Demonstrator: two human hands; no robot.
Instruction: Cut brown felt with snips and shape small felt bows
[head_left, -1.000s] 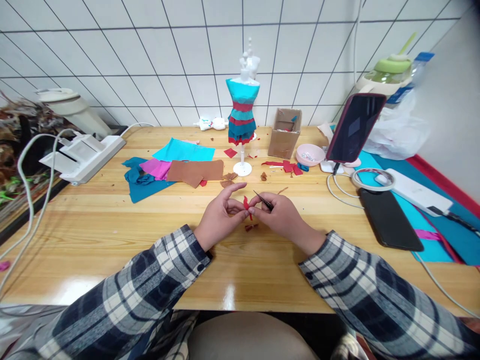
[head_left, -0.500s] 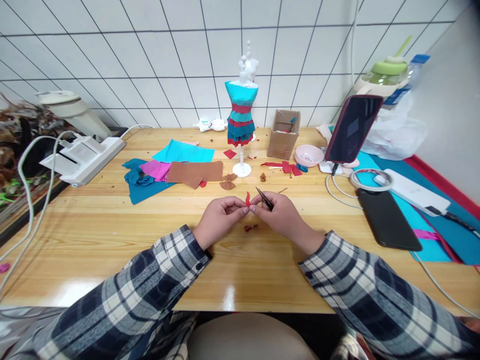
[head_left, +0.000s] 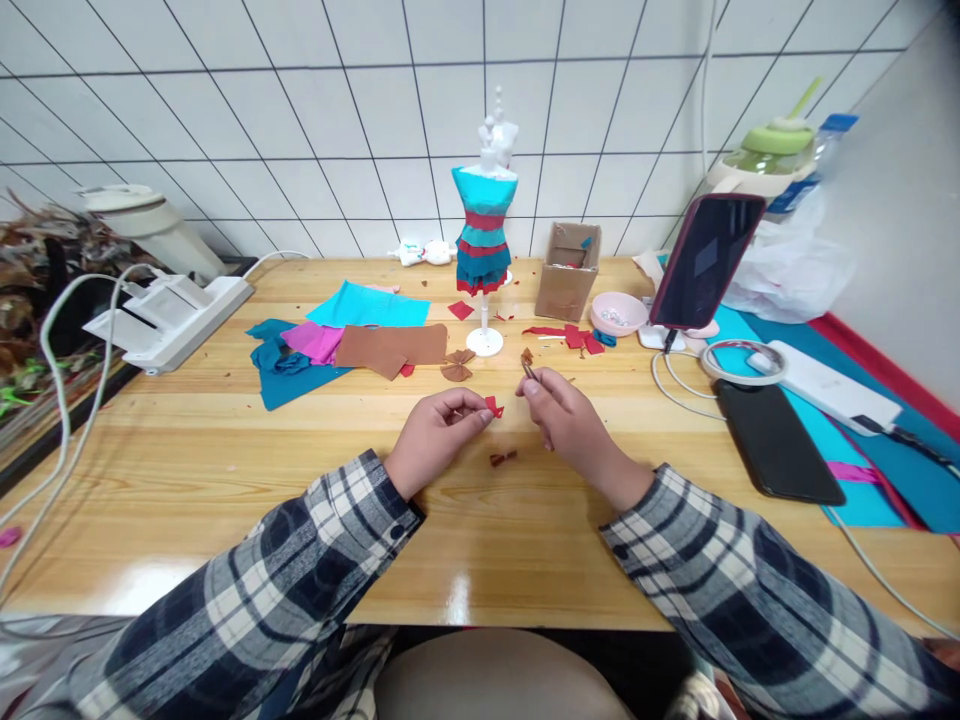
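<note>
Between the thumb and fingers of my left hand [head_left: 436, 437] is a small red piece of crepe paper [head_left: 493, 406], sticking out to the right. My right hand [head_left: 571, 422] grips dark tweezers [head_left: 530, 371], their tips pointing up and left, apart from the red piece. Just past the tips lies a small brown paper scrap [head_left: 526, 355]. A tiny dark brown bow [head_left: 503, 458] rests on the table below my hands. Beyond stands a small white mannequin [head_left: 496, 140] in a layered turquoise, red and teal paper dress [head_left: 484, 230]. A pleated brown paper fan [head_left: 457, 366] lies near its base.
Brown [head_left: 382, 346] and turquoise paper sheets [head_left: 369, 304] lie left of the mannequin. A cardboard box [head_left: 568, 280], a pink bowl [head_left: 619, 313] and red scraps [head_left: 577, 338] are at its right. Farther right are a propped phone [head_left: 707, 260] and a black phone [head_left: 776, 440]. A power strip [head_left: 184, 320] sits left.
My right hand has let go of the red paper and moved slightly right, away from my left hand. The tweezers have turned within its grip. My left hand still pinches the red piece.
</note>
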